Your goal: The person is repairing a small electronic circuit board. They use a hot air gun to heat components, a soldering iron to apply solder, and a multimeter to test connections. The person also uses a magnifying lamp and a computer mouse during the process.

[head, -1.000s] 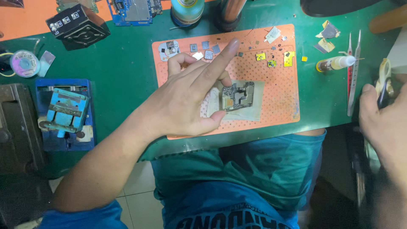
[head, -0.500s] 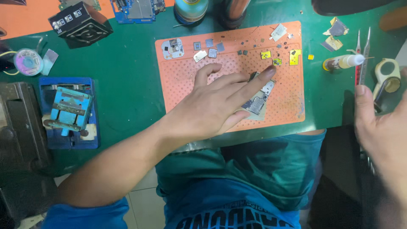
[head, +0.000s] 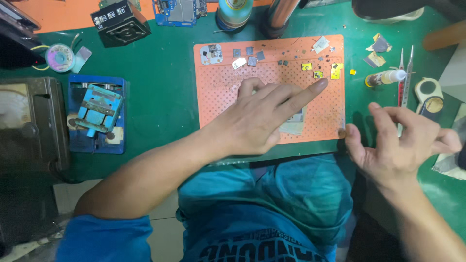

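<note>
My left hand [head: 259, 121] lies over the orange perforated mat [head: 218, 92], its index finger stretched toward the small yellow parts [head: 335, 70] at the mat's upper right. Its other fingers curl down onto a small grey circuit board [head: 295, 122], which shows only partly beneath them. My right hand [head: 400, 140] hovers by the mat's lower right corner with fingers spread and nothing in it. Several tiny grey chips [head: 251, 60] sit along the mat's top edge.
On the green table stand a blue clamp fixture [head: 97, 114] at the left, a solder-wick spool [head: 60, 57], a black box [head: 120, 22] and a blue phone board [head: 182, 9]. Tweezers [head: 404, 73], a small glue bottle [head: 383, 77] and a tape roll [head: 428, 93] lie at the right.
My left hand turned palm-down and slid right, laying the small board flat under its fingers. My right hand came in from the right edge and spread its fingers.
</note>
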